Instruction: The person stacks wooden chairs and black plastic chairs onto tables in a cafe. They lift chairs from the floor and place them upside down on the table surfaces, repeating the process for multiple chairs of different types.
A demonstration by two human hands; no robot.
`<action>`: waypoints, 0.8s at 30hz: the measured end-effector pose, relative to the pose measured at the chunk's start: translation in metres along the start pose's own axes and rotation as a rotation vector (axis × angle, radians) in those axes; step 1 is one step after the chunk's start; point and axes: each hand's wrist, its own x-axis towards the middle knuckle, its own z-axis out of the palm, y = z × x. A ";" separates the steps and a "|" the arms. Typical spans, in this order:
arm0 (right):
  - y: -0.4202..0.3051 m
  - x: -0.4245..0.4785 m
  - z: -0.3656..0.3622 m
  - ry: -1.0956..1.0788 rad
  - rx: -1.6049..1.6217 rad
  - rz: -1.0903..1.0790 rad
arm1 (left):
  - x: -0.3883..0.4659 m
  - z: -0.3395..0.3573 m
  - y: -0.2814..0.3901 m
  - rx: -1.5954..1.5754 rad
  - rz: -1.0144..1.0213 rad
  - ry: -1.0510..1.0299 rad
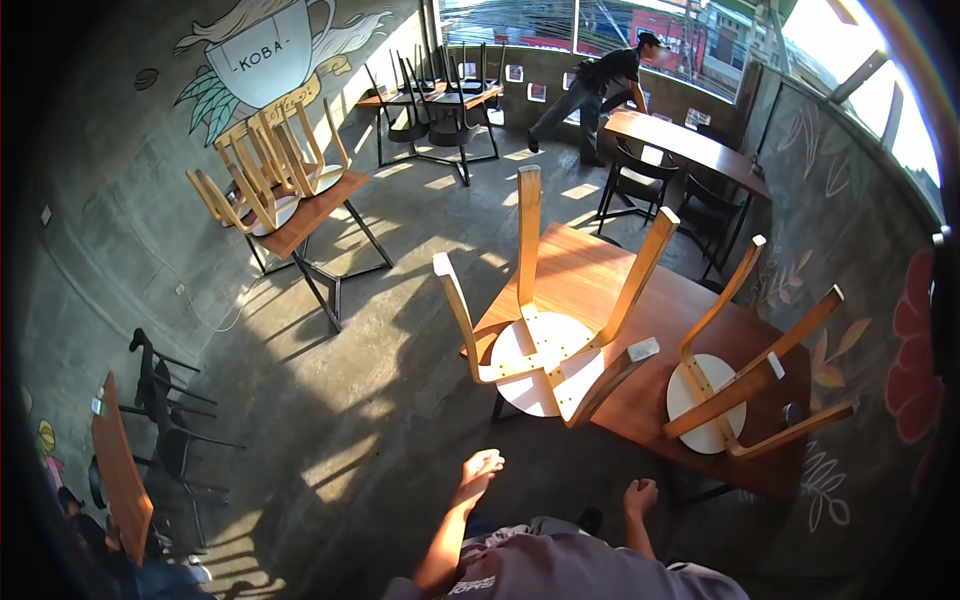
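Observation:
My left hand (482, 471) hangs over the concrete floor in front of me, its fingers curled and nothing seen in it. Lower and to the right, my right hand (641, 496) is also curled with nothing visible in it, near the front edge of a wooden table (645, 307). Two stools lie upside down on that tabletop. The nearer stool (536, 341), with a round white seat and bent wooden legs, is ahead of my hands. A second stool (705, 397) rests farther right, legs pointing up. Neither hand touches table or stools.
At left, another table (285, 244) carries several upturned wooden stools (285, 161). Black chairs (442, 105) are stacked on a back table. A person (600, 82) leans over a window-side table (675, 142) with black chairs. Someone (142, 574) is partly visible lower left, beside a table (120, 465).

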 end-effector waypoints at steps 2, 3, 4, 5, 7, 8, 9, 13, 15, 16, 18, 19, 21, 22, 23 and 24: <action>-0.047 -0.043 0.045 -0.218 0.078 -0.082 | 0.001 -0.078 0.029 -0.100 0.131 0.189; -0.076 -0.068 0.069 -0.306 0.088 -0.188 | -0.012 -0.109 0.057 -0.096 0.204 0.296; -0.128 -0.092 0.069 -0.470 0.098 -0.241 | -0.013 -0.139 0.071 -0.121 0.267 0.317; -0.181 -0.109 0.066 -0.632 0.110 -0.296 | -0.013 -0.164 0.084 -0.148 0.334 0.337; -0.235 -0.128 0.097 -0.702 0.356 -0.498 | -0.012 -0.199 0.113 -0.190 0.504 0.313; -0.282 -0.139 0.094 -0.747 0.392 -0.574 | -0.014 -0.211 0.132 -0.163 0.530 0.321; -0.327 -0.147 0.087 -0.785 0.425 -0.648 | -0.009 -0.218 0.152 -0.167 0.551 0.314; -0.424 -0.162 0.120 -1.021 0.732 -0.625 | 0.042 -0.232 0.213 -0.215 0.668 0.185; -0.479 -0.174 0.132 -0.947 0.856 -0.598 | 0.067 -0.224 0.250 -0.186 0.740 0.100; -0.496 -0.172 0.146 -0.957 0.890 -0.549 | 0.079 -0.220 0.270 -0.150 0.758 0.047; -0.527 -0.163 0.186 -0.988 1.027 -0.488 | 0.115 -0.221 0.299 -0.104 0.797 -0.052; -0.549 -0.158 0.199 -0.942 1.046 -0.468 | 0.133 -0.223 0.315 -0.052 0.817 -0.074; -0.589 -0.147 0.218 -0.819 1.064 -0.410 | 0.176 -0.234 0.339 0.008 0.837 -0.119; -0.608 -0.135 0.230 -0.736 1.099 -0.430 | 0.199 -0.240 0.352 0.032 0.839 -0.133; -0.621 -0.129 0.245 -0.672 1.108 -0.402 | 0.222 -0.250 0.364 0.056 0.841 -0.150; -0.640 -0.112 0.260 -0.618 1.127 -0.366 | 0.245 -0.261 0.375 0.038 0.821 -0.170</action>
